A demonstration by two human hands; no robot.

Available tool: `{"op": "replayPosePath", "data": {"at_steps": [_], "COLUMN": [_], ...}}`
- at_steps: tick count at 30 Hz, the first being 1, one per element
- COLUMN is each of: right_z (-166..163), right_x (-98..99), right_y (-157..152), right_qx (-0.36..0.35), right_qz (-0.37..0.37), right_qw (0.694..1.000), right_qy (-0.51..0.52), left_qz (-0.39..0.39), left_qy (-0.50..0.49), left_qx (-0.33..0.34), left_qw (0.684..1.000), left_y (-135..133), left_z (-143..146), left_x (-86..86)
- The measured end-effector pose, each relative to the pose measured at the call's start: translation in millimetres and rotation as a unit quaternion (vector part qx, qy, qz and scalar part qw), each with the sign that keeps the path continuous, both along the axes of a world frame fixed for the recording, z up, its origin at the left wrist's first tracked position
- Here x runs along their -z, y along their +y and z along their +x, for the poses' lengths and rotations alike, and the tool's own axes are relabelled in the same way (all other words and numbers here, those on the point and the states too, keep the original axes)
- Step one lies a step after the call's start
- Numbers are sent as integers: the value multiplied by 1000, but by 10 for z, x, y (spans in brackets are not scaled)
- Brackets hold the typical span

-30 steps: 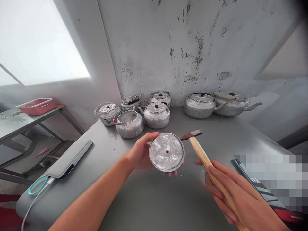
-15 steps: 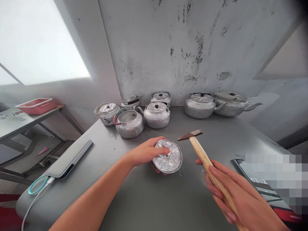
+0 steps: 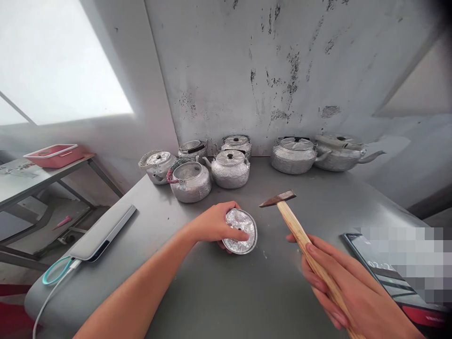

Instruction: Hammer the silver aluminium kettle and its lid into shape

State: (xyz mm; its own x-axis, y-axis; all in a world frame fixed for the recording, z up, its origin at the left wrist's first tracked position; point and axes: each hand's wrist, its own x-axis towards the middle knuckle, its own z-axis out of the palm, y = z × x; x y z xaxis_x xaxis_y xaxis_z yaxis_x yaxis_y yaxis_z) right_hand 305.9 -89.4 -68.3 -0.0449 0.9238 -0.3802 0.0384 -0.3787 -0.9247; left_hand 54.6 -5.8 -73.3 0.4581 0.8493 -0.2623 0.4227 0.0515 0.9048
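Between the thumb and fingers of my left hand [image 3: 215,226] is a round, dented silver kettle lid [image 3: 242,221] with a small dark hole near its middle. My thumb lies across its top face, and the fingers are mostly hidden beneath. My right hand [image 3: 342,282] is wrapped round the wooden handle of a hammer [image 3: 296,226]. The hammer's rusty head is raised to the right of the lid and apart from it. Behind my left hand stands an open kettle [image 3: 192,188] with a red and green wrapped handle.
More silver kettles [image 3: 231,172] line the back of the grey table [image 3: 219,301], some at right [image 3: 294,157]. A white power bank [image 3: 102,233] with a cable lies at left. A phone [image 3: 381,273] lies at right. A pink basket [image 3: 52,157] sits on a side table.
My left hand has shifted the lid slightly left and turned it, with the thumb now nearer its right edge. The hammer has barely moved.
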Motion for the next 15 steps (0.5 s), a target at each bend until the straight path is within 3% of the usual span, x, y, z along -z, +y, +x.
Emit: {"op": "replayPosePath", "data": {"at_steps": [7,15], "right_z": [3,-8], "right_x": [1,-8], "right_y": [-16,-8], "right_qx": [-6,-2], "right_qz": [-5,-7], "right_qw": [1000,1000], "right_qy": [0,-2], "left_qz": [144,166], "left_qy": [78,62], "left_qx": [5,-5], "left_qw": [986,984], "left_y": [28,52], "left_z": [-24,-23], "left_x": [27,67]}}
